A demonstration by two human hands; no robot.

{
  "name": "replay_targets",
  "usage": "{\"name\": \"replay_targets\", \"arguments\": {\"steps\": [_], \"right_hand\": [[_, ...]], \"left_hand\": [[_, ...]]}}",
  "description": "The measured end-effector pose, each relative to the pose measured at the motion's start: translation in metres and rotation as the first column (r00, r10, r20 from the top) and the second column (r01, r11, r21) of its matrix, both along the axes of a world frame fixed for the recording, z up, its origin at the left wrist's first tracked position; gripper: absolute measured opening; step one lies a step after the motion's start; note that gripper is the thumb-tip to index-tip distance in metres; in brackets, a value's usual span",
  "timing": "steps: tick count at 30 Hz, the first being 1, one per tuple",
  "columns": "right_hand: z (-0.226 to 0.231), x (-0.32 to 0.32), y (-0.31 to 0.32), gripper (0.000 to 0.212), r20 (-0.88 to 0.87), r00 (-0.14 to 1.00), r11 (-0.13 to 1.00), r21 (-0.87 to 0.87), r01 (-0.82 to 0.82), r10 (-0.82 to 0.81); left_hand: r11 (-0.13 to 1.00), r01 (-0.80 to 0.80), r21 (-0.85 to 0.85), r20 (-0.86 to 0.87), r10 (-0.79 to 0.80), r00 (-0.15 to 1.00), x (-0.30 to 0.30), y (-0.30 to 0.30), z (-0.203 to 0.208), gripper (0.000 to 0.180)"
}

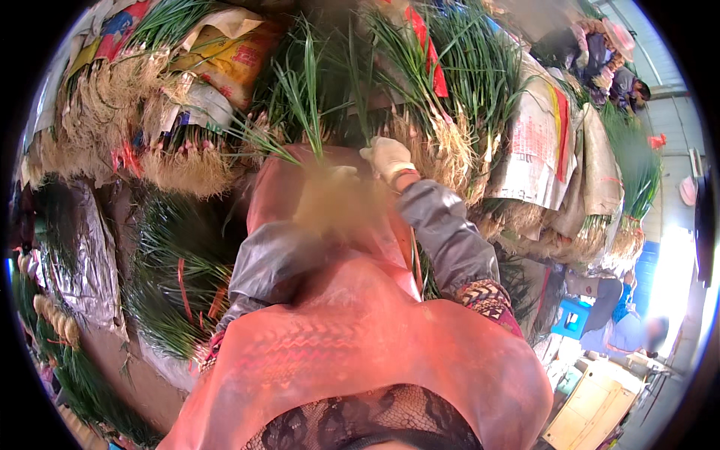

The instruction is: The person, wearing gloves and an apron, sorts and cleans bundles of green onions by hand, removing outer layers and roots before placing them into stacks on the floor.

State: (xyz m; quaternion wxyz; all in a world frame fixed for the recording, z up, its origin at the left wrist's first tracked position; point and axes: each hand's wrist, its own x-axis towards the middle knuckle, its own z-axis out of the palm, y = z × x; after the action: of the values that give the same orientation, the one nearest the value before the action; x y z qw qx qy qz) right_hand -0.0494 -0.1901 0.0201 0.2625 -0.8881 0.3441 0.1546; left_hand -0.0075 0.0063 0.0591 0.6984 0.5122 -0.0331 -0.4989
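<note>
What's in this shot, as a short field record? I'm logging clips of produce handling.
Setting: heaps of green onion bunches with pale roots, some wrapped in printed sacks
Right hand: pale glove, raised at the roots of a bunch
Left hand: hidden behind a motion-blurred clump
Clothing: orange apron, grey sleeves
Others: people at the upper right and lower right

Big piles of green onions (457, 82) with pale roots fill the place, many wrapped in printed sacks (536, 142). The brown dirt floor (124, 367) shows at the lower left beside a shiny silver sheet (79, 255). On the right are a blue stool (574, 319), a yellow wooden box (592, 405) and bright daylight
</note>
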Motion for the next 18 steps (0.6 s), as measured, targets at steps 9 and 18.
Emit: {"name": "replay_targets", "arguments": {"steps": [9,18], "right_hand": [[0.052,-0.03,0.052,0.02,0.509,0.778,0.901,-0.403,-0.161,0.367],[0.031,-0.097,0.0,0.028,-0.425,0.88,0.948,-0.126,-0.291,0.214]], "left_hand": [[0.977,0.186,0.099,-0.132,-0.173,0.976,-0.006,0.01,0.006,0.023],[0.941,0.246,-0.231,-0.147,-0.284,0.948,-0.015,0.022,0.069,0.028]]}}
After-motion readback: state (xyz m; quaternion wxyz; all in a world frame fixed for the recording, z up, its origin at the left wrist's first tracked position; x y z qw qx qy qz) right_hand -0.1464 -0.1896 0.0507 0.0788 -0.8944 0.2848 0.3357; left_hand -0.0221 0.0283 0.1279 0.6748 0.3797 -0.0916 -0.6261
